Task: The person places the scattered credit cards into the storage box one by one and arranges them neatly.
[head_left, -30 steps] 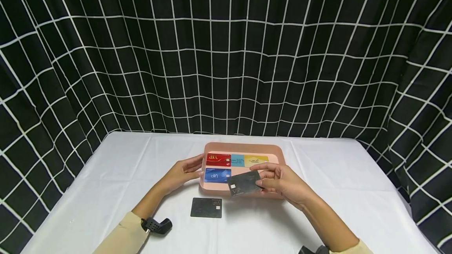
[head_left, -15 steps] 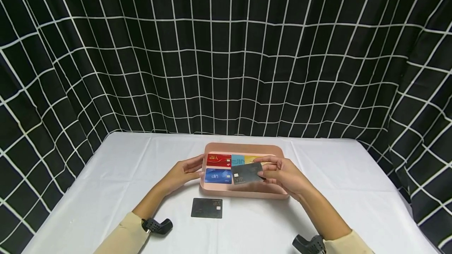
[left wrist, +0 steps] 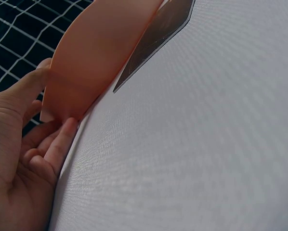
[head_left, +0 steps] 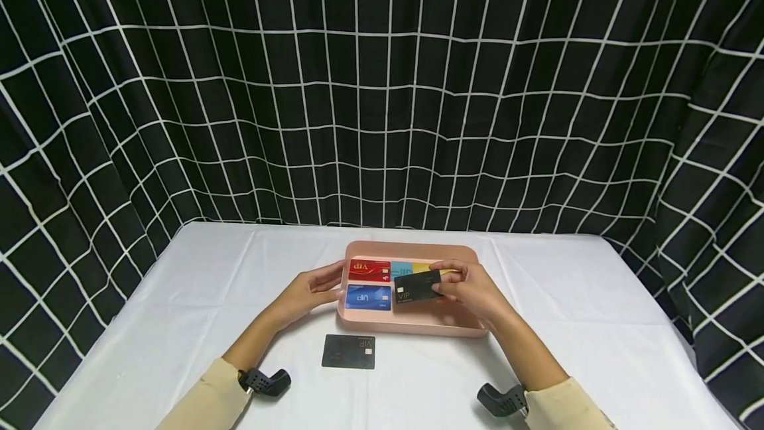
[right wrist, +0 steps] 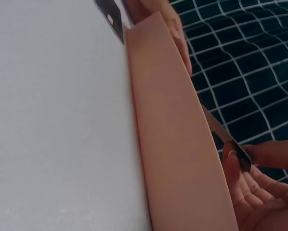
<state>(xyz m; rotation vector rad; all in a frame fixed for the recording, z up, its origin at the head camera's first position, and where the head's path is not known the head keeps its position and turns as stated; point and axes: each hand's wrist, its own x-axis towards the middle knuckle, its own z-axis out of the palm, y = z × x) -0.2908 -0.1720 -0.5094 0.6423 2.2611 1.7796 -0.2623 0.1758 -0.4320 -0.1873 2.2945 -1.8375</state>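
Note:
Between the thumb and fingers of my right hand [head_left: 468, 287], a black VIP card [head_left: 413, 286] is pinched over the pink tray [head_left: 412, 327]. Slightly tilted, it covers part of the tray floor. The right wrist view shows this card [right wrist: 242, 155] nearly edge-on, behind the tray wall [right wrist: 177, 125]. My left hand [head_left: 307, 294] touches the tray's left side with relaxed fingers; in the left wrist view its fingertips meet the outer wall [left wrist: 96, 53]. Inside the tray lie a red VIP card [head_left: 369, 270], a blue VIP card [head_left: 365, 297], a light-blue card [head_left: 402, 271] and a partly hidden yellow card [head_left: 421, 267].
A second black VIP card [head_left: 349, 352] lies flat on the white tablecloth [head_left: 268, 377], in front of the tray. Black fabric with a white grid [head_left: 382, 98] hangs behind and beside the table.
My right hand has carried the black card away from me, from above the tray's near rim to over its middle, levelling it somewhat. The left hand stays at the tray's side.

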